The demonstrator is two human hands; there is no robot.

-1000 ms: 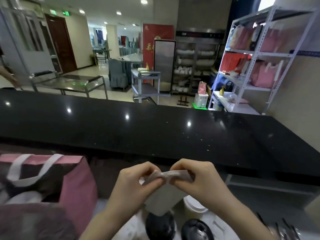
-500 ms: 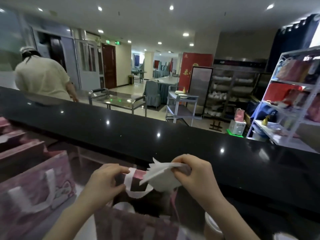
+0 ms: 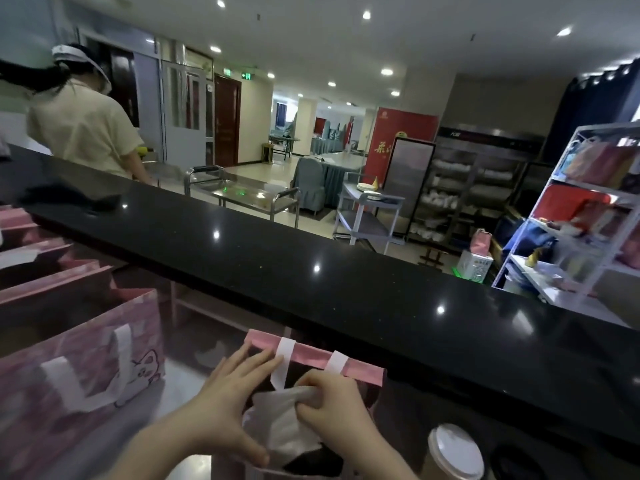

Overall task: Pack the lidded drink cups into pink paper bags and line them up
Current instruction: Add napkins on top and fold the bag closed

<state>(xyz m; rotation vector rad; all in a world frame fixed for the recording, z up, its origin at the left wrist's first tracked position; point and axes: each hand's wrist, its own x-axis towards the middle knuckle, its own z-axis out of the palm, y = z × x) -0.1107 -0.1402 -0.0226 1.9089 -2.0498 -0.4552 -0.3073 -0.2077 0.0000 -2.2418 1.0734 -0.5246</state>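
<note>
Lower centre: right hand (image 3: pixel 332 405) pinches white napkin (image 3: pixel 277 422), now pushed into open pink bag (image 3: pixel 311 355); half-second back it was held above rim. Left hand (image 3: pixel 221 407), fingers straight, spreads bag mouth. Lidded cup (image 3: pixel 453 448) lower right, unpacked, likely next. Other pink bags (image 3: pixel 34 393) lined left; black counter (image 3: pixel 311 244) beyond.

Left hand (image 3: pixel 225 408), right hand (image 3: pixel 334 407) are bare (forearms (image 3: pixel 156 452) too).
</note>
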